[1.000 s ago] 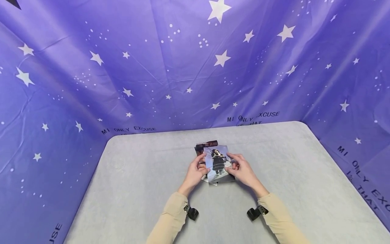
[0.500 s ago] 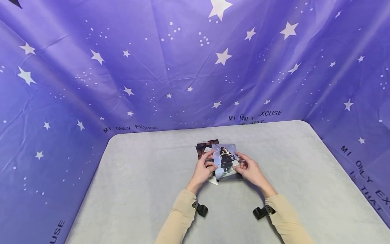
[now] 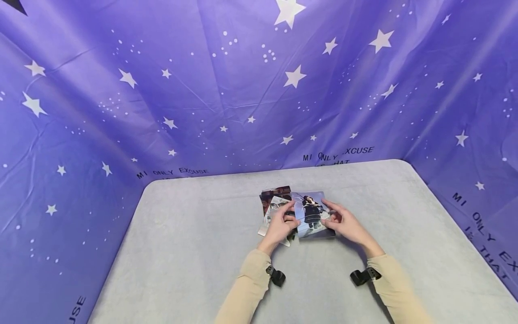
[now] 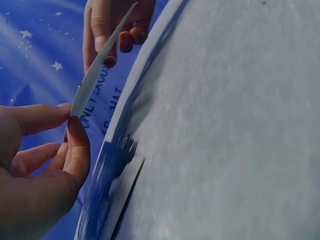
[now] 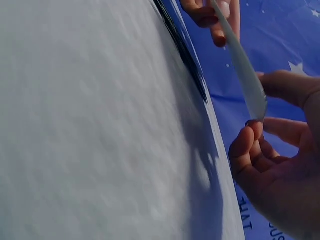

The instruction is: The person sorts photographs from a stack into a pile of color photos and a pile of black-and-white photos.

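Left hand (image 3: 280, 226) and right hand (image 3: 346, 225) are pinching one glossy blue rectangular photo (image 3: 310, 216) aloft.
Overlapping dark-and-white paper prints (image 3: 274, 206) are lying left, unlifted.

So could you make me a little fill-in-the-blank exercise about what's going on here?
1. Counting the left hand and the right hand, ____ hands grip the raised photo print.
2. The other prints lie overlapping on the table, nearer the ____ hand.
3. The largest white shapes on the purple backdrop are ____.
4. After "MI ONLY", the black lettering reads ____.

Missing words: two; left; stars; EXCUSE.
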The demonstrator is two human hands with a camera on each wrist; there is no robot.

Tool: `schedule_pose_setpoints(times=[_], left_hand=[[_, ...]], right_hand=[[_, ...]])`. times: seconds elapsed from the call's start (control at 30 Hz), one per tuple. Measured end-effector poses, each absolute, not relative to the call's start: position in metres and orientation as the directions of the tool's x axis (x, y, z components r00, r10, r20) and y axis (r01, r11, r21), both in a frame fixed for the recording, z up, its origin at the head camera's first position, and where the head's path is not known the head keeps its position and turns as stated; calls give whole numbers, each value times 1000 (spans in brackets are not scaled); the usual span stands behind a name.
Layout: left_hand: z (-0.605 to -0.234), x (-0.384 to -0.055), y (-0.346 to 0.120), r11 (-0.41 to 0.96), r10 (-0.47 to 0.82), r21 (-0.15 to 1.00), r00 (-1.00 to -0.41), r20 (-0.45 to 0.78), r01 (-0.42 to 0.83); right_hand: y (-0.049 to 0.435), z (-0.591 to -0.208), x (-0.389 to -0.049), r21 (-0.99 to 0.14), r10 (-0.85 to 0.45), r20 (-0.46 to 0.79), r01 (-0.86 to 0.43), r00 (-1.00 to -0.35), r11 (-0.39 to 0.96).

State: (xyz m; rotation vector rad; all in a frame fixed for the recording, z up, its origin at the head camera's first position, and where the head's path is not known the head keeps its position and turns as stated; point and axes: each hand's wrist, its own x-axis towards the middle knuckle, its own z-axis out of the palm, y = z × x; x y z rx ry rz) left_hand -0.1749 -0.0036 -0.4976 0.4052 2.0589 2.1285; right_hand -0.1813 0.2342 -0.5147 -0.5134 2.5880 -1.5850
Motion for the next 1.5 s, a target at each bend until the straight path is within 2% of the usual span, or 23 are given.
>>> schedule_pose_setpoints(times=[0.13,0.33,0.53,0.73,1.0,1.17,1.3,1.5], left_hand=[[-502,-180,7,-4,279,994,-954,106,109],[-527,-194,24,72,241,989,-965,106,127],[-533,-197,38,179,200,972,-973,118,155],[-535,-198,51,201,168,972,-982,89,123],[-533,-208,66,221,172,972,-984,46,84],[-534,-212,72,246,163,968,-986,13,54],[-536,-213,75,253,172,967,-985,-18,26],[-536,-213,79,329,157,943,-988,-3,49]], right_hand=[[239,-497,-180,-866,-330,134,-272,-935,420],[242,-475,-176,-843,-341,113,-271,-933,464],[257,-492,-186,-832,-338,103,-267,-936,486],[276,-516,-198,-800,-319,80,-252,-944,544],[285,-518,-202,-720,-278,130,-284,-952,634],[288,-519,-207,-683,-281,113,-280,-953,675],[291,-519,-208,-668,-284,110,-282,-953,689],[293,-519,-209,-654,-298,132,-309,-945,691]])
